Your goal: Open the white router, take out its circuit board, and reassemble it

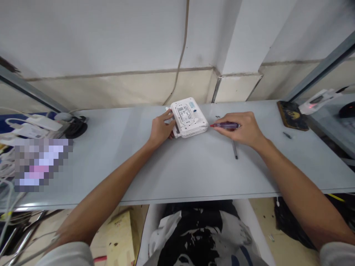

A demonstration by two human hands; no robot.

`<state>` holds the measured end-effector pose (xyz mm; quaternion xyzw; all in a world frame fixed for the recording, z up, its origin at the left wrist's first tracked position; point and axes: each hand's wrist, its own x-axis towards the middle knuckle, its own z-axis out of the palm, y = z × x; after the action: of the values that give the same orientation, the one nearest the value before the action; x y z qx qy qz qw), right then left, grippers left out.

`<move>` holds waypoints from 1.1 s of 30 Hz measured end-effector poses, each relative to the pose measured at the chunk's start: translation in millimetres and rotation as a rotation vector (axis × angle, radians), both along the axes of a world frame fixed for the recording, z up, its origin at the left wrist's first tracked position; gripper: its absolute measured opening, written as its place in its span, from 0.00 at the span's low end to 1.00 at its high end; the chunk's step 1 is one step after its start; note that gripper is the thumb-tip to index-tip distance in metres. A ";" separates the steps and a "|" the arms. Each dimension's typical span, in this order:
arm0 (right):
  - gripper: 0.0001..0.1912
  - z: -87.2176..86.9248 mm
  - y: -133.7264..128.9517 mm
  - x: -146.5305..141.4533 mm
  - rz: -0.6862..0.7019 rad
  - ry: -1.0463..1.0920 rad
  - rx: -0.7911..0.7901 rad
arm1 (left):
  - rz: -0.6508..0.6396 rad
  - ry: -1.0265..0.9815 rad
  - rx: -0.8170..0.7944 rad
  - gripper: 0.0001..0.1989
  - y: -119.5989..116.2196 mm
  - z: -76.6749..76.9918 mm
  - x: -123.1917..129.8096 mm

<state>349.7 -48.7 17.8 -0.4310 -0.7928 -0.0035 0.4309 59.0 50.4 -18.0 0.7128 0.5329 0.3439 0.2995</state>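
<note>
A white router-like box (188, 117), its labelled and vented face up, is tilted on the grey table. My left hand (162, 128) grips its left edge, fingers closed round it. My right hand (244, 127) is closed on a purple-handled tool (229, 126) whose red tip points left at the box's right corner; whether they touch is unclear. Below my right hand lies a thin dark pen-like stick (235, 150).
White adapters (44, 122) and cables crowd the table's left end, near a pixelated patch. On the right are a dark block (292, 115), a white device with a red light (318, 101) and a small dark piece (287, 135). The wall rises behind.
</note>
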 end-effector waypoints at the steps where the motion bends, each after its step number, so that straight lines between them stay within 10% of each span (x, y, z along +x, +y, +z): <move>1: 0.04 1.0 -1.2 -1.6 0.042 -0.022 0.007 | -0.005 0.004 -0.001 0.16 -0.4 0.2 0.4; 21: 0.11 -2.8 -10.6 -13.4 -0.047 -0.194 -0.021 | -0.091 0.097 0.075 0.18 0.8 1.4 0.9; 33: 0.25 -7.8 -29.8 -31.8 -0.293 -0.513 0.235 | -0.395 0.770 0.339 0.27 14.0 29.4 -40.9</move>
<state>317.9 -78.5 10.0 -0.4727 -0.7994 -0.2656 0.2588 18.1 64.4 11.4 0.9153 0.3956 0.0726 0.0189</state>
